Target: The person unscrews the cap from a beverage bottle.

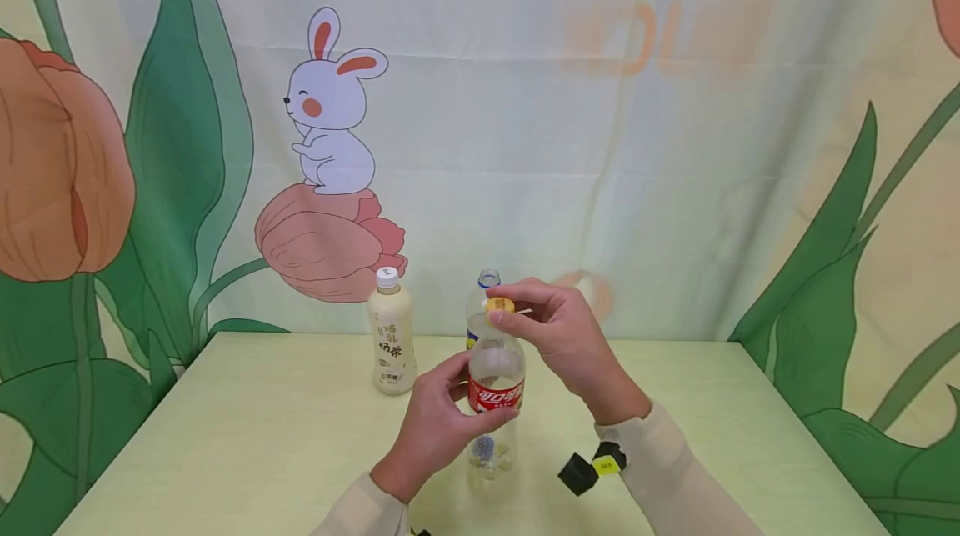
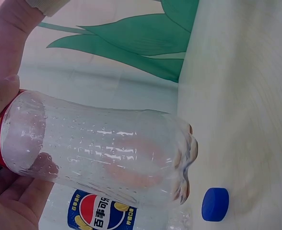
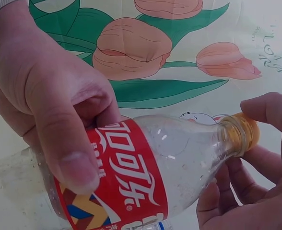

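My left hand (image 1: 438,413) grips a clear plastic cola bottle (image 1: 498,359) around its red label (image 3: 131,175), thumb across the front. The bottle looks empty, with droplets on its inner wall, and stands nearly upright in the head view. At its top, the thumb and fingers of my right hand (image 1: 562,338) pinch the yellow-orange cap (image 3: 249,132), which sits at the bottle's mouth. Near the bottle's base, a blue cap (image 2: 215,204) lies on the table. Partly hidden behind the cola bottle is an uncapped clear bottle (image 1: 489,278) with a blue label (image 2: 101,212).
A cream-coloured milk tea bottle (image 1: 391,338) with a white cap stands to the left on the pale table (image 1: 247,428). Behind the table hangs a printed curtain (image 1: 480,144) with a rabbit and tulips. A black wrist device (image 1: 579,473) sticks out by my right sleeve.
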`<state>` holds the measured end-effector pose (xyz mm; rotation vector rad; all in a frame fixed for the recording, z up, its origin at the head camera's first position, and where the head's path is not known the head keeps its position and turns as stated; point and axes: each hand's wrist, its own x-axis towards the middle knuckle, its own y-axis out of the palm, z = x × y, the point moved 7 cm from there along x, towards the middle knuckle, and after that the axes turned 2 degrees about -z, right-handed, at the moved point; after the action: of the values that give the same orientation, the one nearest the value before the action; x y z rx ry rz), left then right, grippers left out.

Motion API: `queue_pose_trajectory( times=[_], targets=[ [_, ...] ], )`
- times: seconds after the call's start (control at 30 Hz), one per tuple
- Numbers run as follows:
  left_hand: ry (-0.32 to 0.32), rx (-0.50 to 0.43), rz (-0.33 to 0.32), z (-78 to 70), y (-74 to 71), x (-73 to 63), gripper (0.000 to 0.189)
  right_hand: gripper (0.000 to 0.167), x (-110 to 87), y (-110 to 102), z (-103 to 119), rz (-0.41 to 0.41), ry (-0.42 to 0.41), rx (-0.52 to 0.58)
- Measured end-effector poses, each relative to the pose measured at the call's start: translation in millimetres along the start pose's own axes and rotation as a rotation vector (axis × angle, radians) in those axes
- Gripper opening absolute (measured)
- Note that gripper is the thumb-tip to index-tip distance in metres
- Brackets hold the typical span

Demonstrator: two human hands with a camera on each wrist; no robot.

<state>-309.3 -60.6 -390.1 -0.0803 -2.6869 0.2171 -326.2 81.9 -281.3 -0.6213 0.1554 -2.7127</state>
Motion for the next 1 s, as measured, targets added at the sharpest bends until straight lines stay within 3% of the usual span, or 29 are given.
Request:
queue_pose_trajectory(
  times=[0.17,0.4,0.5,0.7,1.0],
  targets=[
    [0.006,0.005,-0.004,-1.2,-0.3,-0.2,0.063,0.037,-1.4,1.9,-0.2,0.011,0.031,-0.003],
    [0.014,0.021,-0.008,-1.3,-0.8,-0.1,0.062,0.038,-6.2,-5.3,1.6,-0.193,0.097,-0.103],
    [0.013,0.025,-0.012,-2.1,-1.1,-0.1,0.063,0.034,-8.6,-6.4,4.9,-0.231,0.083,-0.135],
    [0.005,0.030,-0.006,-2.7,-0.4,0.1,0.063,0.026,-6.0,-5.8,10.1,-0.170,0.009,-0.110],
    [-0.007,0.021,0.000,-1.0,0.6,-0.6,0.065,0.029,-1.5,-6.3,5.9,-0.048,-0.018,-0.032]
  ],
)
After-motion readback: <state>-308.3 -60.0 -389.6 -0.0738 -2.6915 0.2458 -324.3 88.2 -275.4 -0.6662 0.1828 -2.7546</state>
